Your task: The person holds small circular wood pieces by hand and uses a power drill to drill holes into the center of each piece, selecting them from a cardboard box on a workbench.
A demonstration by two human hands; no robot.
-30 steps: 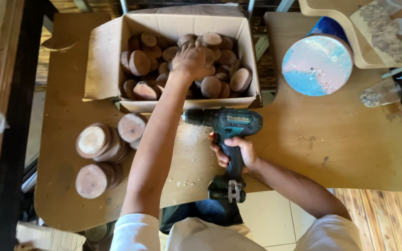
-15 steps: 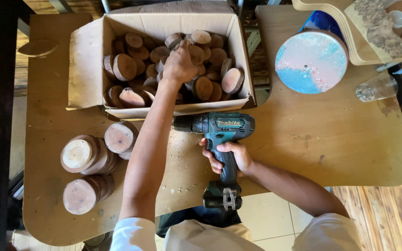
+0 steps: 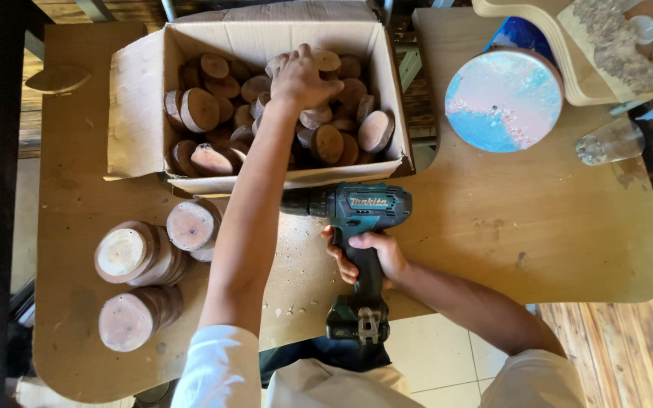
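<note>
Fingertips of the left hand (image 3: pixel 301 77) are buried among the wood slices (image 3: pixel 266 113) in the cardboard box (image 3: pixel 141 91), so whether they have closed on one slice or only rest on the heap cannot be told; the hand is curled, knuckles up. The left forearm runs from near to far across the table and covers part of the box's near wall and the front end of the drill (image 3: pixel 357 227), so the chuck and any bit are hidden. The right hand (image 3: pixel 364 257) is wrapped tight round the drill's grip, fingers closed about it; the drill lies on its side on the table (image 3: pixel 538 227) just near of the box, its battery foot hanging over the near edge.

Left of the arm, stacks of wood discs (image 3: pixel 141 253) lie on their sides, overlapping, and how many each holds is hard to count. Far right stands a round stool top (image 3: pixel 502 98) painted blue, pink and white, its far edge tucked under a pale board (image 3: pixel 583 68) cut off by the frame. A clear glass (image 3: pixel 610 142) lies beside it, near the right edge. Pale chips speckle the table by the drill.
</note>
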